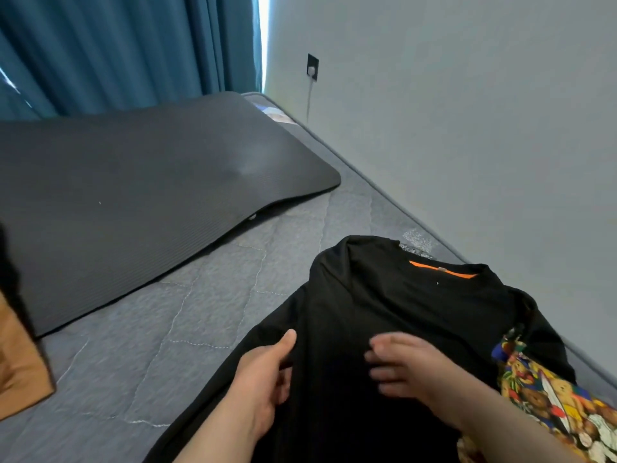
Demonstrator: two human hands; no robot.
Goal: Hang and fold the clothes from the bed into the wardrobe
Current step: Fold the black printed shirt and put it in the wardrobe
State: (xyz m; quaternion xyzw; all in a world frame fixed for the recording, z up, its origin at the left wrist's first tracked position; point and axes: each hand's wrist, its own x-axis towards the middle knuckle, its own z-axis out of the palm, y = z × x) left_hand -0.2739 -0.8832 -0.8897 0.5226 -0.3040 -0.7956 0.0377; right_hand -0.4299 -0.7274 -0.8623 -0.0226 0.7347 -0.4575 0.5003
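Lower centre, left hand (pixel 267 372) pinching black T-shirt (pixel 400 295) on the bed (pixel 200 312), grip clamped on cloth; right hand (pixel 414 372) spread flat, grip apart. Soft, light, limp: probably best lifted by the shoulders.

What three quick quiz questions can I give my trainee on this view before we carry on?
1. True or false: the black shirt hangs on a hanger.
2. What colour is the strip inside its collar? A orange, B green, C white.
3. Fill in: beyond the shirt on the bed lies a dark ribbed ___.
Key: 1 false, it lies spread on the bed. 2 A. 3 mat.
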